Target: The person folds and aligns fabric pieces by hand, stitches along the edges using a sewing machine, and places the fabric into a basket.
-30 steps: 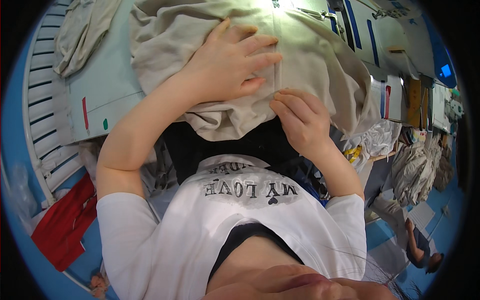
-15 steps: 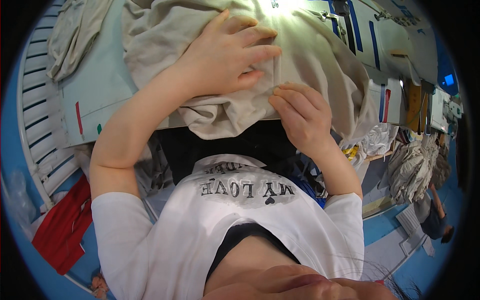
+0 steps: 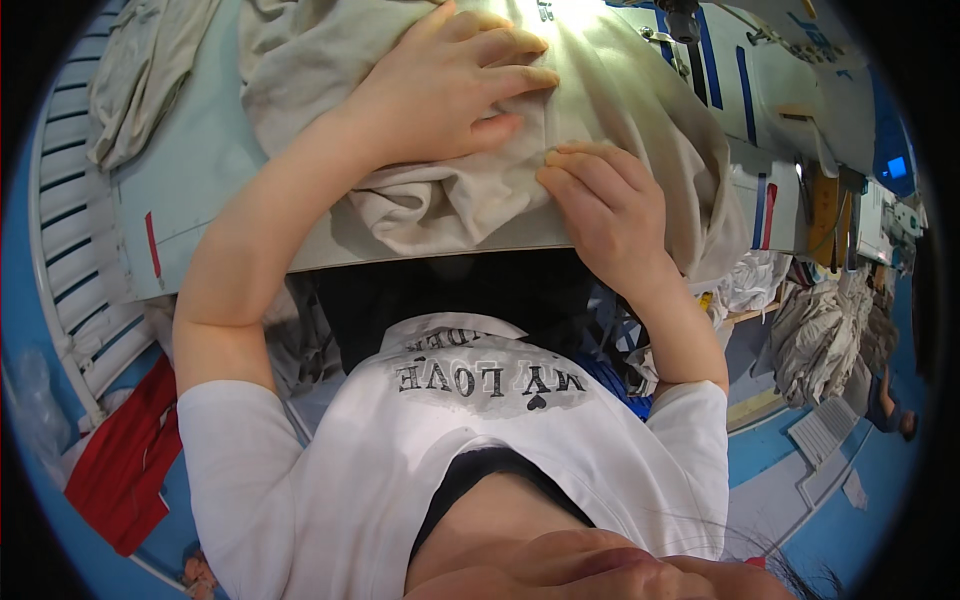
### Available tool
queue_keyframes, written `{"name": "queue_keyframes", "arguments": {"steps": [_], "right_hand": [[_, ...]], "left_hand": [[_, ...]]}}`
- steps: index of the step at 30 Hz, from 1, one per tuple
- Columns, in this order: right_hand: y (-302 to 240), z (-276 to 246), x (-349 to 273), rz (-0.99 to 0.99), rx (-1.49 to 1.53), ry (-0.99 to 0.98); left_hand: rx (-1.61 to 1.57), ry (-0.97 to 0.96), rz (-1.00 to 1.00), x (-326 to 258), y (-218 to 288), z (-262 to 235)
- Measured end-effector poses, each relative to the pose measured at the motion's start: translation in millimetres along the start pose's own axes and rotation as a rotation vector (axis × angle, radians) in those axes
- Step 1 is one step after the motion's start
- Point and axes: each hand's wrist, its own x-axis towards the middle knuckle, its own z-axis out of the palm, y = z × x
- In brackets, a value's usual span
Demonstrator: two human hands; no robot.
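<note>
A piece of beige cloth (image 3: 640, 110) lies in folds over the pale work table, with its near part bunched close to the front edge. My left hand (image 3: 455, 85) rests on it with spread fingers, pressing it down. To the right and nearer me, my right hand (image 3: 610, 205) pinches the cloth between thumb and fingers beside a seam-like line. Just beyond my fingers, a small metal sewing foot (image 3: 545, 12) sits on the cloth in bright lamp light at the top edge.
The pale table (image 3: 190, 200) bears red and blue tape marks. More beige cloth (image 3: 150, 80) hangs at the far left, by a white slatted rack (image 3: 75, 210). Red fabric (image 3: 125, 455) lies low on the left. Cloth bundles (image 3: 820, 325) and another person (image 3: 888, 408) are at the right.
Both hands and the cloth have shifted slightly away from me, toward the lamp light. The cloth's near fold has drawn back from the table's front edge. The person at the right has moved farther right.
</note>
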Motion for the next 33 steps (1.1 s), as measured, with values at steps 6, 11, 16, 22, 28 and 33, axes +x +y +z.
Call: {"name": "queue_keyframes", "arguments": {"steps": [6,11,16,22,28,33], "right_hand": [[8.4,0.4,13.9,-0.023,-0.031,-0.018],[14.4,3.5,17.3,-0.027,-0.051,-0.024],[15.4,3.1,19.4,-0.030,-0.082,-0.003],[23.6,6.3,27.3,-0.027,-0.091,-0.029],[31.5,12.0,37.6,-0.051,-0.102,-0.043],[42.5,6.4,43.7,-0.053,-0.094,-0.073]], "left_hand": [[-0.085,-0.013,-0.005,5.6,-18.2,0.2],[-0.101,-0.028,-0.090,-6.4,-6.1,13.9],[-0.067,-0.026,-0.101,-13.5,7.6,7.6],[-0.048,-0.014,-0.034,-3.0,-5.4,4.7],[-0.161,-0.051,-0.043,1.2,-22.3,1.2],[-0.151,-0.097,-0.016,12.4,-34.1,-3.0]]}}
